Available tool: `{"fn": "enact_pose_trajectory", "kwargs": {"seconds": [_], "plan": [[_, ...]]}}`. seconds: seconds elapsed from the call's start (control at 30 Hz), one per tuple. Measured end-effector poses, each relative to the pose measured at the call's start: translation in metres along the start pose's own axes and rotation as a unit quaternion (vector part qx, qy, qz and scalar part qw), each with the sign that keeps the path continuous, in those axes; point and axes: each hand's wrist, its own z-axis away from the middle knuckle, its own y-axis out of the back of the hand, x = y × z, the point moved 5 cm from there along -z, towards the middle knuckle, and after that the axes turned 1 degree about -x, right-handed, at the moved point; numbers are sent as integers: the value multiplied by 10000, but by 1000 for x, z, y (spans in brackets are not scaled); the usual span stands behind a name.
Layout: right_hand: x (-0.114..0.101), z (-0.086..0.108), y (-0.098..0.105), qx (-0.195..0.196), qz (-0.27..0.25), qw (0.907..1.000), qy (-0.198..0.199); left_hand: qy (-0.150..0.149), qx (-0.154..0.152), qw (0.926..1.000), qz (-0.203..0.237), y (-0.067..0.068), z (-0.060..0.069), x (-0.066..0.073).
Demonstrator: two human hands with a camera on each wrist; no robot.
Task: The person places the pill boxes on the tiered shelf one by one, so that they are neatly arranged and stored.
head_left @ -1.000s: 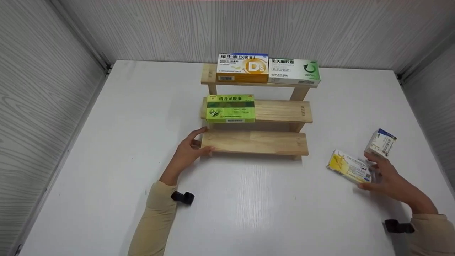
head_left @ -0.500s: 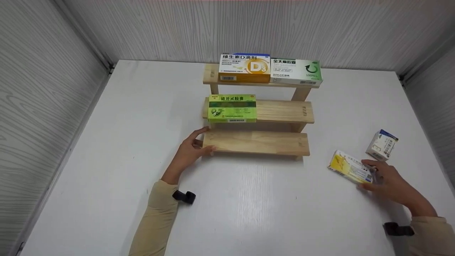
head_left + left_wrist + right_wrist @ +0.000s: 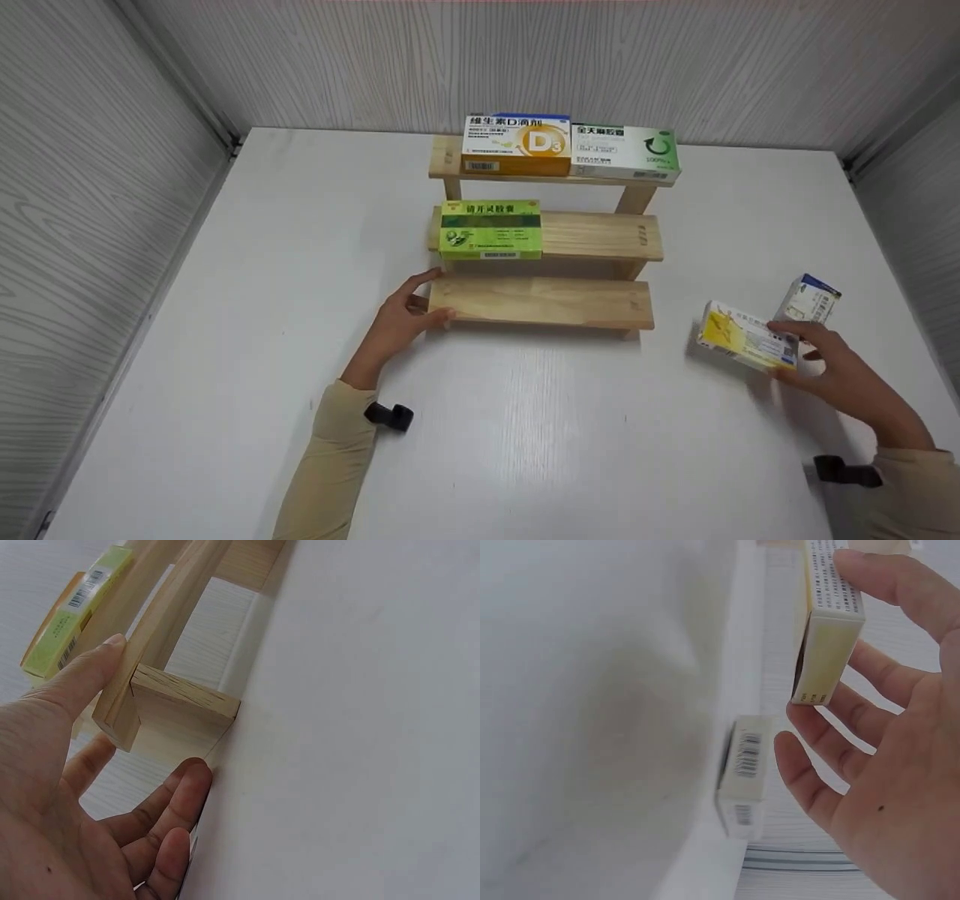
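Observation:
My left hand (image 3: 397, 319) grips the left end of the lowest step of a three-tier wooden display rack (image 3: 547, 301). In the left wrist view, its thumb presses one edge of the board (image 3: 161, 622). At the right, my right hand (image 3: 847, 375) holds a white and yellow medicine box (image 3: 742, 334) by its right end, thumb on one long side and fingers on the other. This box is tilted and raised off the table, with a shadow below. Just behind that hand lies a small white and blue medicine box (image 3: 810, 300), partly covered by the fingers.
An orange and white vitamin D box (image 3: 516, 142) and a white and green box (image 3: 624, 152) stand side by side on the top tier. A green box (image 3: 491, 231) occupies the middle tier's left half. Wood-grain panels (image 3: 525, 60) enclose the white table (image 3: 525, 420).
My right hand has taken hold of the white and yellow medicine box and lifted it slightly from the table. My left hand stays on the rack.

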Motion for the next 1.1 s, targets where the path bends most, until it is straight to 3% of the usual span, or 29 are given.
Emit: {"fn": "enact_pose_trajectory", "kwargs": {"seconds": [0.17, 0.27, 0.57, 0.87, 1.1], "plan": [[-16, -5, 10, 287, -185, 9988, 342, 0, 3, 10000, -24, 0, 0, 1], [-32, -13, 14, 418, -373, 9955, 768, -6, 18, 10000, 0, 0, 0, 1], [-89, -44, 22, 301, -366, 9823, 1814, 29, 20, 10000, 40, 0, 0, 1], [-130, -75, 20, 249, -391, 9766, 2100, -32, -20, 9999, 113, -1, 0, 1], [-156, -97, 11, 104, -390, 9799, 1955, 18, 35, 10000, 55, -1, -1, 0]]}}
